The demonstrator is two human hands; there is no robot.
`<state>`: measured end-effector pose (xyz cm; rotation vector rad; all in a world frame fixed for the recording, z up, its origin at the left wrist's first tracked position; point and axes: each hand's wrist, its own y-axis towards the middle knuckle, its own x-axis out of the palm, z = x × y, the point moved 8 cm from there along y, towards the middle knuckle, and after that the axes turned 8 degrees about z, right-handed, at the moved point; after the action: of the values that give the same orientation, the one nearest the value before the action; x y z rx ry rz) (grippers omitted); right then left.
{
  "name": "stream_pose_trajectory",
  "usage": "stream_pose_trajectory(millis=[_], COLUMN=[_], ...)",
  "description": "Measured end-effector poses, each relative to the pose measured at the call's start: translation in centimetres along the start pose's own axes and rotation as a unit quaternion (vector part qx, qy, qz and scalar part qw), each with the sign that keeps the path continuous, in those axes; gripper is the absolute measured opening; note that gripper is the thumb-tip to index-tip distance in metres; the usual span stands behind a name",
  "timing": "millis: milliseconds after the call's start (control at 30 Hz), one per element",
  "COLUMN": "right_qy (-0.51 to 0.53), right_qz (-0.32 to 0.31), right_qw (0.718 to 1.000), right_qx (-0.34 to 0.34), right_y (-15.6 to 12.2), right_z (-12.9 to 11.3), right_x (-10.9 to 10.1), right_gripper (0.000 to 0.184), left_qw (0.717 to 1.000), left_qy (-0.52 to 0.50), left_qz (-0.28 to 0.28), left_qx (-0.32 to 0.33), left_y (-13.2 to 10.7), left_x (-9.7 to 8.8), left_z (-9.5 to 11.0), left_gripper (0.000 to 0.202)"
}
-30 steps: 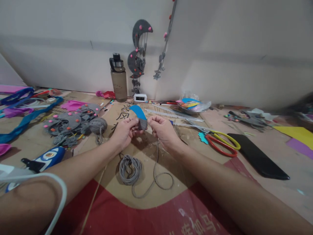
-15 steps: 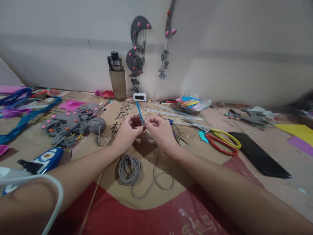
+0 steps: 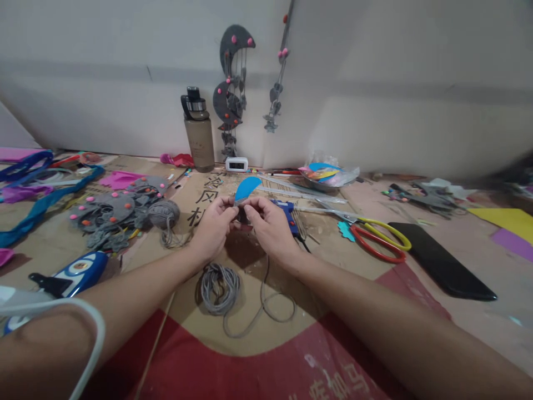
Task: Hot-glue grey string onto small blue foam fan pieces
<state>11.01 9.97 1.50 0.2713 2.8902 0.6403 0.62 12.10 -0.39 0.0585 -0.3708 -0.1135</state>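
A curved, leaf-shaped blue felt piece [image 3: 247,189] stands up between my fingertips, with something grey at its lower end. My left hand [image 3: 213,229] pinches the piece from the left. My right hand [image 3: 271,230] pinches it near the same spot, its thumb close to the left one. Grey yarn [image 3: 264,286] runs from below my right hand to a loose coil [image 3: 220,289] on the cardboard. My fingers hide the lower part of what they hold.
A blue glue gun [image 3: 290,216] lies behind my right hand, and scissors [image 3: 381,239] and a black phone [image 3: 441,261] lie to the right. Grey felt pieces [image 3: 119,208] and a yarn ball [image 3: 164,214] sit left. A bottle [image 3: 199,139] stands by the wall.
The blue felt piece has turned from nearly edge-on to showing its broad side. My right hand has shifted slightly, and more of the glue gun shows behind it.
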Motion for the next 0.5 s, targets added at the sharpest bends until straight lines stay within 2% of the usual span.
stream_pose_trajectory(millis=[200, 500], right_qy=[-0.043, -0.087], right_qz=[0.008, 0.009], right_qw=[0.999, 0.995], right_qx=[-0.011, -0.044], right_y=[0.08, -0.08], right_z=[0.27, -0.17], right_x=[-0.21, -0.12], right_gripper=[0.012, 0.011], left_qw=[1.0, 1.0], left_qy=[-0.016, -0.002], left_qz=[0.018, 0.011], left_qx=[-0.01, -0.028], left_y=[0.15, 0.22], left_x=[-0.24, -0.42], left_z=[-0.14, -0.37], left_gripper=[0.012, 0.02])
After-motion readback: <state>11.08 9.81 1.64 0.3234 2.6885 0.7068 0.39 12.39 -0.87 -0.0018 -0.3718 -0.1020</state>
